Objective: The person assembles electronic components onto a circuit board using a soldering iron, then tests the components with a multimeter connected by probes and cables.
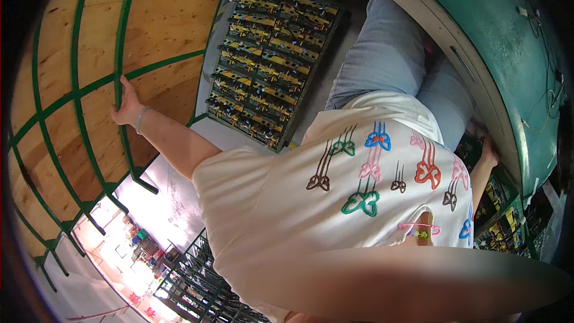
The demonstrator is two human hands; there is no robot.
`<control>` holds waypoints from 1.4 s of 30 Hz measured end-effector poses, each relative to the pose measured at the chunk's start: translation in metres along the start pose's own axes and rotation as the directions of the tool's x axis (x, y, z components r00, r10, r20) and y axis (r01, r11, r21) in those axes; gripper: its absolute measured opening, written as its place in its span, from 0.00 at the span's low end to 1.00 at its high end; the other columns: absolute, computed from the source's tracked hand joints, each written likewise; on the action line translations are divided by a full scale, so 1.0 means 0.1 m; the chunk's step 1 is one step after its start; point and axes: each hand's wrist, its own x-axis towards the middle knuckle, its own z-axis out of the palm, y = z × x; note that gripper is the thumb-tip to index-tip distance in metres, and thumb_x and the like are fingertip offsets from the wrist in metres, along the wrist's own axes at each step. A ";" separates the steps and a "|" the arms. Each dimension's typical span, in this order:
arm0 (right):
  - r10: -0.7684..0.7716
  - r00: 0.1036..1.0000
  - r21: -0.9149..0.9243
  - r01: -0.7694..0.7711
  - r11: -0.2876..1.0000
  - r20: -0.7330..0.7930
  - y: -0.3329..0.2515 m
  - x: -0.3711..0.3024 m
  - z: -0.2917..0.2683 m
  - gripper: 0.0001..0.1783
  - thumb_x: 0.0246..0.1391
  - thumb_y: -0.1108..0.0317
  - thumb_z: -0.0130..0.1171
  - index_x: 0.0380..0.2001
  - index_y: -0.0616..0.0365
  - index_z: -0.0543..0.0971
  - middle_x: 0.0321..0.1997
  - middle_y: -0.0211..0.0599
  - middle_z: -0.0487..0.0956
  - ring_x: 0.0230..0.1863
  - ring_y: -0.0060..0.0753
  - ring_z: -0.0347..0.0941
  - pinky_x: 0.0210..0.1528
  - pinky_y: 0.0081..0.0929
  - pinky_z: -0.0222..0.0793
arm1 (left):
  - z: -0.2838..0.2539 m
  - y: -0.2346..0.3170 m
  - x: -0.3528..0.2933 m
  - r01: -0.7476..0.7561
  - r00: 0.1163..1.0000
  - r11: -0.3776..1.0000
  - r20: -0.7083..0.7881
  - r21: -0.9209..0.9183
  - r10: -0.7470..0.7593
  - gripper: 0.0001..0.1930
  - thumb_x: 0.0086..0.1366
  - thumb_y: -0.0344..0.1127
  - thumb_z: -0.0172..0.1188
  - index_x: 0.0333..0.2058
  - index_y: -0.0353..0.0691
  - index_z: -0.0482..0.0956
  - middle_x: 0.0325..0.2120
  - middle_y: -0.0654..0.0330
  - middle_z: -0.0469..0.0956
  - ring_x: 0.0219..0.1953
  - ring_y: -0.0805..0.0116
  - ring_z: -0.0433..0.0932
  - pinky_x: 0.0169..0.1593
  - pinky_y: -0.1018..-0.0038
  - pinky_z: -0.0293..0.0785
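Note:
On the left, my left hand [127,106] is closed around an upright green metal bar [122,30] of a rack, with the fingers near a crossbar. Plywood sheets [167,12] lie behind the bars. My right hand [489,153] is at the right, beside the edge of the green-topped table [508,42]. Its fingers are mostly hidden, so I cannot tell what they touch. Close below it are circuit boards with yellow parts [505,227] in a green frame.
A large tray of circuit boards [272,63], set in rows, stands between the rack and my legs. Dark metal racks [200,281] stand at the lower left. A thin cable [541,104] lies on the table. Small goods on shelves [143,245] appear farther off.

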 end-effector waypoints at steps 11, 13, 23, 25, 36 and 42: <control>0.066 0.994 0.124 -0.076 0.989 0.083 -0.14 0.03 -0.20 0.30 0.69 0.53 0.32 0.67 0.57 0.61 0.71 0.47 0.59 0.71 0.51 0.52 0.69 0.58 0.49 | 0.16 -0.16 0.33 -0.086 0.994 0.995 -0.054 0.054 0.089 0.33 0.64 0.39 0.44 0.66 0.33 0.51 0.69 0.49 0.47 0.69 0.50 0.51 0.66 0.47 0.56; 0.089 0.988 0.151 -0.109 0.983 0.130 -0.13 0.04 -0.21 0.30 0.69 0.53 0.32 0.67 0.57 0.61 0.71 0.47 0.59 0.71 0.52 0.52 0.68 0.58 0.49 | 0.09 -0.14 0.33 -0.064 0.996 0.998 -0.057 0.023 0.066 0.32 0.65 0.38 0.44 0.66 0.33 0.53 0.69 0.50 0.49 0.69 0.52 0.54 0.65 0.49 0.59; 0.026 0.998 0.025 -0.027 0.999 0.056 -0.03 -0.08 -0.13 0.30 0.69 0.53 0.34 0.67 0.58 0.60 0.72 0.46 0.57 0.71 0.52 0.52 0.70 0.59 0.47 | -0.61 -0.42 0.53 0.024 0.989 0.994 -0.148 0.103 -0.008 0.22 0.63 0.32 0.46 0.56 0.32 0.65 0.57 0.48 0.68 0.55 0.53 0.72 0.55 0.54 0.72; 0.090 0.992 0.111 -0.100 0.989 0.093 -0.05 -0.07 -0.20 0.30 0.68 0.53 0.35 0.67 0.58 0.60 0.72 0.45 0.58 0.71 0.52 0.53 0.70 0.58 0.47 | -0.87 -0.66 0.61 0.091 0.983 0.920 -0.180 0.380 -0.023 0.15 0.60 0.28 0.49 0.46 0.31 0.72 0.45 0.50 0.76 0.46 0.58 0.76 0.47 0.59 0.75; 0.070 0.997 -0.018 -0.070 0.997 0.026 -0.26 -0.44 -0.04 0.28 0.67 0.54 0.43 0.63 0.62 0.65 0.67 0.50 0.65 0.68 0.53 0.59 0.70 0.56 0.51 | -2.33 -3.80 -0.86 0.546 0.688 0.038 -0.423 0.837 -0.590 0.08 0.61 0.26 0.57 0.39 0.33 0.77 0.31 0.56 0.78 0.26 0.66 0.79 0.22 0.78 0.71; 0.037 0.997 -0.024 -0.038 0.999 -0.061 -0.32 -0.79 0.07 0.28 0.65 0.55 0.46 0.61 0.64 0.67 0.65 0.51 0.67 0.67 0.52 0.60 0.70 0.56 0.52 | -2.87 -4.84 -1.24 -0.276 0.659 -0.577 -0.286 0.768 -0.696 0.27 0.56 0.35 0.67 0.52 0.31 0.71 0.47 0.44 0.75 0.48 0.43 0.77 0.49 0.58 0.76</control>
